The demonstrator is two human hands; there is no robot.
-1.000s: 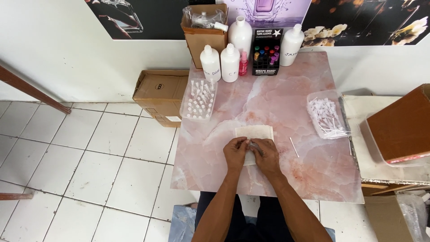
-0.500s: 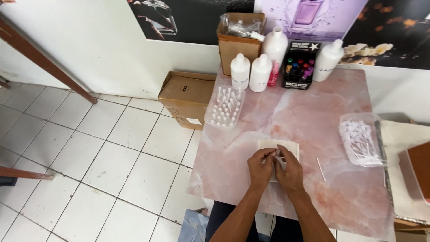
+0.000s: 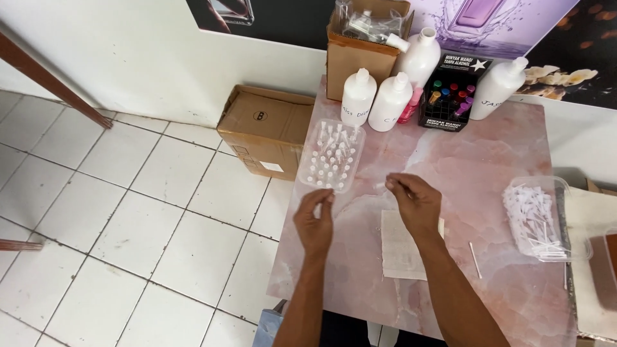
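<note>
The small clear vial (image 3: 380, 186), pinched in the right hand's (image 3: 416, 202) fingertips just beyond the empty, half-closed left hand (image 3: 315, 218), could slip and roll across the table (image 3: 501, 154), being so tiny and smooth.

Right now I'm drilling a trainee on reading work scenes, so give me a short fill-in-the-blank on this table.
1. The clear tray of small vials lies nearest the person's ____ hand.
2. The right hand is raised above a sheet of ____ lying on the table.
3. The white bottles stand at the table's ____ edge, by the wall.
4. The closed cardboard box rests on the tiled ____.

Missing words: left; paper; far; floor
</note>
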